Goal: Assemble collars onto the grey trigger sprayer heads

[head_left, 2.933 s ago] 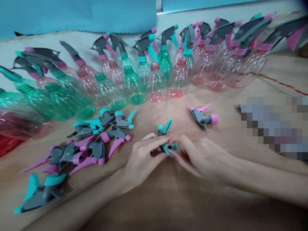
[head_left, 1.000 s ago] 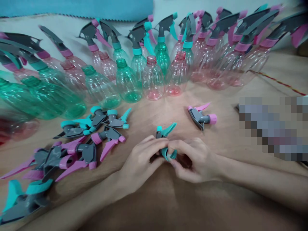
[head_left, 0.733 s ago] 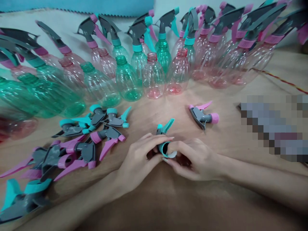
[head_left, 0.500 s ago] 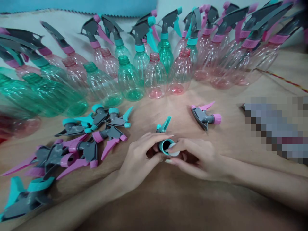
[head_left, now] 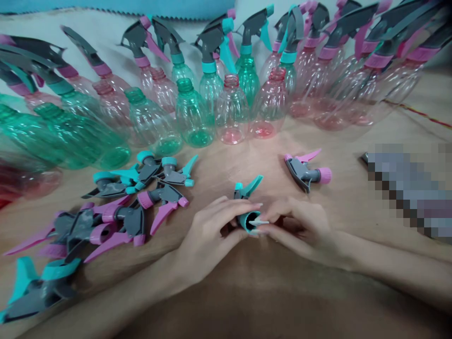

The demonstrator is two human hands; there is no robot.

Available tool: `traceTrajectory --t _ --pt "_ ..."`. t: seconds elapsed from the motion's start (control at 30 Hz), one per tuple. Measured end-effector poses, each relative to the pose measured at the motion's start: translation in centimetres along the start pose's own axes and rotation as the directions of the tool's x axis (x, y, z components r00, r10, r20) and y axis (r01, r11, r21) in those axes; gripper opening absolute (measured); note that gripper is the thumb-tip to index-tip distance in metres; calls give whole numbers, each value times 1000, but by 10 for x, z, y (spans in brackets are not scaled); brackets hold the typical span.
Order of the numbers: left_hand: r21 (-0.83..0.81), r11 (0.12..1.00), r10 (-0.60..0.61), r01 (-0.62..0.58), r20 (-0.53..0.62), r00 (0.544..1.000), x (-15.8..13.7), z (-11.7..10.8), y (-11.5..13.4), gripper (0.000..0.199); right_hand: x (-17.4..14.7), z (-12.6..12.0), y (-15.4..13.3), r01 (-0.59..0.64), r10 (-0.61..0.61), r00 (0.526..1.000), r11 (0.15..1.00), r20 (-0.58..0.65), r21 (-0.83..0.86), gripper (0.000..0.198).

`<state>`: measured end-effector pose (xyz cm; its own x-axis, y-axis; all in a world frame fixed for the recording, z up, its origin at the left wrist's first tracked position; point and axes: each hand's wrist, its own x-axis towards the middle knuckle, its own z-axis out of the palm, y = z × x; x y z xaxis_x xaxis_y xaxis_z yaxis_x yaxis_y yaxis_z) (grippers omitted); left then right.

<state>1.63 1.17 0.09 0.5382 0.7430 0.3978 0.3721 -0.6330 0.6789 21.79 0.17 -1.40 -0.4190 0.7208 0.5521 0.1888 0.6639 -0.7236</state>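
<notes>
My left hand (head_left: 208, 230) is closed around a grey and teal trigger spray head (head_left: 244, 220). Its teal collar opens toward my right hand, and the teal lever sticks out beyond my fingers. Between the thumb and fingers of my right hand (head_left: 305, 228) is a thin white disc (head_left: 259, 222), seen nearly edge-on at the mouth of the collar. Whether the disc touches the inside of the collar cannot be made out. A grey and pink spray head (head_left: 305, 173) lies on the table beyond my right hand.
Several loose pink and teal spray heads (head_left: 129, 221) are heaped at the left. Behind stand several open bottles, including a green one (head_left: 193, 117) and a pink one (head_left: 269, 106), with capped spray bottles (head_left: 247, 70) further back. A blurred-out object (head_left: 409, 188) lies at the right.
The white disc has turned from showing its face to nearly edge-on at the collar's opening. Both hands and the spray head appear slightly further right; the whole view has shifted a little too.
</notes>
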Motion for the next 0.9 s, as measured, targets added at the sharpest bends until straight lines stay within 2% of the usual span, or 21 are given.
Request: traceTrajectory --t 0.13,0.3,0.37,0.5,0.63,0.73,0.9 --pt "27 1000 -6 6 31 999 0 -1 0 24 3 -4 -1 6 -7 999 1000 46 4 2" --pt "31 1000 -6 4 56 998 -1 0 -1 27 4 -5 0 54 -62 993 996 102 77 5" --pt "13 1000 -3 2 67 998 0 0 0 26 4 -5 0 81 -86 991 996 106 46 7" --pt "-34 999 -24 28 97 995 1 -1 1 20 2 -4 1 119 -117 992 990 41 -71 14" --pt "-51 999 -6 9 57 998 1 -1 3 26 -1 -3 1 55 -55 998 998 18 -33 21" --pt "-44 997 -58 59 34 998 1 -2 4 30 -1 -3 0 -5 4 1000 1000 -23 -25 13" --pt "-69 993 -96 96 2 995 2 -2 4 27 3 -4 -4 59 -57 998 986 21 -156 9"
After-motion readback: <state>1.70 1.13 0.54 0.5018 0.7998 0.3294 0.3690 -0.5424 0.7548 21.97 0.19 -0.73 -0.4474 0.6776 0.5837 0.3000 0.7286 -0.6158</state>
